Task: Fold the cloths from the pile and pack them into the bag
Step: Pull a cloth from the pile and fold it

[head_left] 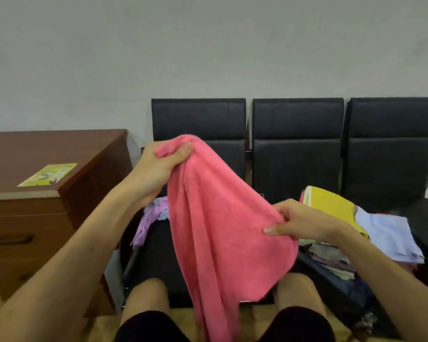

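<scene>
left hand (158, 166) gripping pink cloth (220, 218) corner | right hand (299, 223) pinching edge | risk: bunched, uneven fold; hem dragging floorward

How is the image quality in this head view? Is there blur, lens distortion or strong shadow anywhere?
Head view: the light is soft and even, with no hard shadows or glare. The wide-angle lens bends the wooden cabinet edge and stretches both forearms. The pink cloth looks soft, slightly blurred, as do the left hand and right hand gripping it. The black seats are sharper.
</scene>
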### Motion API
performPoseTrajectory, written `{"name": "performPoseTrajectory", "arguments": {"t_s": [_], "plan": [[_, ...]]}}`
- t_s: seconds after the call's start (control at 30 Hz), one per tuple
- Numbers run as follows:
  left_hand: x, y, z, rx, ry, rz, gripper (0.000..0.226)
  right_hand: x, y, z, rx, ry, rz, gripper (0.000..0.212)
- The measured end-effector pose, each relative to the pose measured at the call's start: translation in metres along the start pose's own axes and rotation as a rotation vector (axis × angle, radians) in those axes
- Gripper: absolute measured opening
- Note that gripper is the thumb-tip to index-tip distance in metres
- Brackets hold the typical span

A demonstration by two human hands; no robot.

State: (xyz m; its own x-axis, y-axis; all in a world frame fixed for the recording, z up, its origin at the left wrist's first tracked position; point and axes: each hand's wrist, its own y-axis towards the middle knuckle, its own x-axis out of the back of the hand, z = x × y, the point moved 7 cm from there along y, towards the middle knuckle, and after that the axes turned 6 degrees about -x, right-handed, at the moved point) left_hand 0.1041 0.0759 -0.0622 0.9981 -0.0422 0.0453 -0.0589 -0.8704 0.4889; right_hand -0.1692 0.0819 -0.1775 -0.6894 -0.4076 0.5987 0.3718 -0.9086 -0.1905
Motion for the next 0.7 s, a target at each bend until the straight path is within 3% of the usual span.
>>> {"name": "performPoseTrajectory", "arguments": {"t_s": [0.23, 0.37, 0.43, 0.57, 0.7], "plan": [[0.03, -0.054, 0.095, 0.141, 0.177, -0.03, 0.015, 0.023, -0.021, -0.034, 0.014, 0.271, -0.321, 0.015], [0.042, -0.09, 0.154, 0.293, 0.28, -0.035, 0.035, 0.003, -0.027, -0.062, -0.031, 0.494, -0.451, 0.031], [0.047, -0.109, 0.176, 0.354, 0.243, -0.089, 0.047, -0.017, -0.025, -0.079, -0.062, 0.57, -0.509, 0.026], [0.051, -0.144, 0.206, 0.513, 0.062, -0.276, 0.026, -0.049, -0.015, -0.108, -0.14, 0.487, -0.518, 0.018], [0.054, -0.163, 0.224, 0.596, 0.034, -0.323, 0.014, -0.051, -0.01, -0.119, -0.191, 0.336, -0.499, 0.023]]}}
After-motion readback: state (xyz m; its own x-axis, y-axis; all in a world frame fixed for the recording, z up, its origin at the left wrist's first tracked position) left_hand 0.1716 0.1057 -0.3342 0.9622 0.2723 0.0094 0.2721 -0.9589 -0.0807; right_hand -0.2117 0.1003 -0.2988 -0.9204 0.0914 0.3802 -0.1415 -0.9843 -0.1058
